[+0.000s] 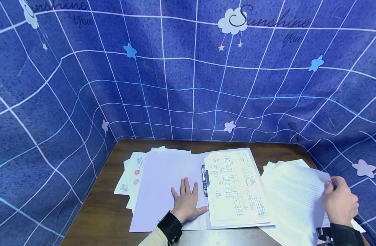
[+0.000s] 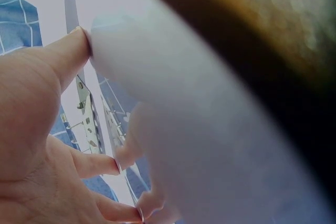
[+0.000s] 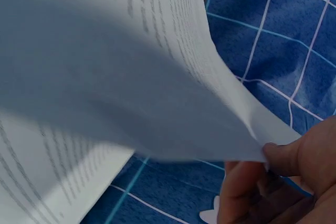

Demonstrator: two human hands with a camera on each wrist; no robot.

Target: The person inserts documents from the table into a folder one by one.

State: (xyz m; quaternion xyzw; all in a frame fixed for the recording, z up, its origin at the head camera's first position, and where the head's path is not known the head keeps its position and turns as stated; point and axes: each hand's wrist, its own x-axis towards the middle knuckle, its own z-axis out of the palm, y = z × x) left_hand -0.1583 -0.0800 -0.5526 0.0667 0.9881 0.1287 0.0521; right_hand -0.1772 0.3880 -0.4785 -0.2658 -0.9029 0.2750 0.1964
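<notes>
An opened folder (image 1: 163, 191) lies on the table, its metal clip (image 1: 205, 181) near the spine. Sheets with technical drawings (image 1: 234, 188) rest on its right side. My left hand (image 1: 187, 201) lies flat with spread fingers on the inside of the left cover, its thumb reaching toward the spine. Off to the right, my right hand (image 1: 341, 200) pinches the edge of a printed sheet (image 1: 295, 194) between thumb and fingers. In the right wrist view that sheet (image 3: 157, 87) bends up and curls, with more printed text beneath it.
Several papers, one with red round stamps (image 1: 136, 177), stick out from under the folder's left side. More loose papers (image 1: 298, 163) are under the lifted sheet. A brown wooden table (image 1: 98, 208) carries it all, with a blue gridded cloth (image 1: 182, 85) behind and at the sides.
</notes>
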